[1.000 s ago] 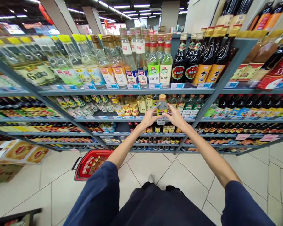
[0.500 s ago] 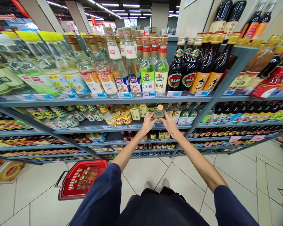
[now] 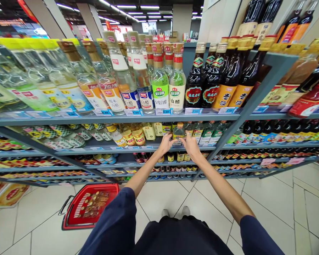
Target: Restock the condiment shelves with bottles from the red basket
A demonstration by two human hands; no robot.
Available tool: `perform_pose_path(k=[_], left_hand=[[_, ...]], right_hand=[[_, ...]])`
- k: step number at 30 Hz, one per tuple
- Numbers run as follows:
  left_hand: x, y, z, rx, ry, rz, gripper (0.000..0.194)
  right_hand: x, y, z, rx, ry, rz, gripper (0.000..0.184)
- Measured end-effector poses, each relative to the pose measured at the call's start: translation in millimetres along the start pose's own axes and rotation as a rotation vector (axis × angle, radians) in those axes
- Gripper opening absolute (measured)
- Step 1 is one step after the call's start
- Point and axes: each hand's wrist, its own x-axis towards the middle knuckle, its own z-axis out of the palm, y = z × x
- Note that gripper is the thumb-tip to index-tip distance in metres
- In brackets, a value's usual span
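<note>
A small clear bottle [image 3: 179,131] with an orange-yellow cap stands at the front edge of the second shelf [image 3: 138,148], among other small bottles. My left hand [image 3: 166,144] is at its left side and my right hand [image 3: 190,146] at its right, both with fingers curled around the bottle's lower part. Both arms reach forward in dark blue sleeves.
Tall vinegar bottles [image 3: 159,85] and dark sauce bottles [image 3: 215,81] fill the top shelf above. Lower shelves hold more small bottles and packets. A red shopping basket [image 3: 89,209] with goods sits on the tiled floor at my left. My shoes [image 3: 175,212] show below.
Both hands carried the small bottle away from me and down onto the second shelf's edge; it was held in the air before. The view shifted slightly left and nearer the shelves.
</note>
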Motion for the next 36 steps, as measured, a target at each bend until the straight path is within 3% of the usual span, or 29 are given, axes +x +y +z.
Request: perform_pose_path(k=[4, 8, 15, 20, 25, 30, 36], left_hand=[[0.4, -6.6, 1.7, 0.002, 0.024, -0.046, 0.044], [2.0, -11.5, 4.9, 0.004, 0.043, -0.085, 0.046], [3.2, -10.5, 13.4, -0.027, 0.096, -0.118, 0.047], [3.7, -9.0, 18.5, -0.055, 0.139, -0.137, 0.051], [0.5, -9.5, 22.4, -0.091, 0.154, -0.162, 0.055], [0.6, -7.2, 17.0, -0.104, 0.131, -0.177, 0.059], [0.6, -0.4, 16.3, -0.068, 0.119, -0.176, 0.048]], right_hand=[[15.4, -1.0, -19.5, 0.083, 0.057, -0.073, 0.06], [40.4, -12.8, -35.9, 0.253, -0.035, -0.077, 0.063], [69.3, -27.4, -34.7, 0.261, -0.155, -0.022, 0.061], [73.0, -20.2, -24.3, 0.275, -0.091, -0.017, 0.048], [73.9, -20.9, -23.9, 0.255, -0.112, -0.007, 0.032], [73.6, -26.5, -26.8, 0.289, -0.144, 0.01, 0.032], [67.9, -30.8, -32.1, 0.216, -0.112, 0.023, 0.036]])
